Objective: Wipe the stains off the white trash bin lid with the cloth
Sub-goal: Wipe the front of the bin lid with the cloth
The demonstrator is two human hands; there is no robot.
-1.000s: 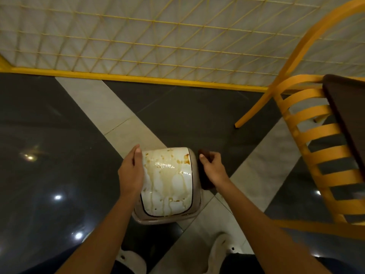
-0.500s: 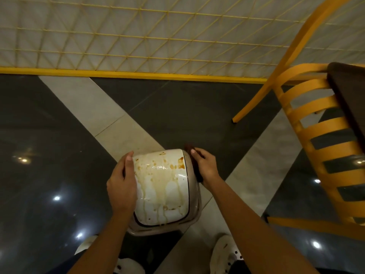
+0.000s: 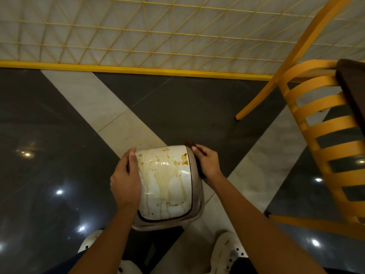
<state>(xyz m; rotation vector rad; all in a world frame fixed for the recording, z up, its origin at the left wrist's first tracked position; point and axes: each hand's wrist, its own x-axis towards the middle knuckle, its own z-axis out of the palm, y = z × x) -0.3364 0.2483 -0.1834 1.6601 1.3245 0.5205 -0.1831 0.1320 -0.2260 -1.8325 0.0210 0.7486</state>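
left fingers [image 3: 132,155] grip stained lid [image 3: 167,186] edge | right fingers [image 3: 196,149] clutch dark cloth [image 3: 190,143]

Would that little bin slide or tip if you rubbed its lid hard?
Probably light: the trash bin looks small and plastic, with the left hand and right hand bracing its sides. It may skid on the glossy floor. The lid shines wet with runny stains, so likely slippery.
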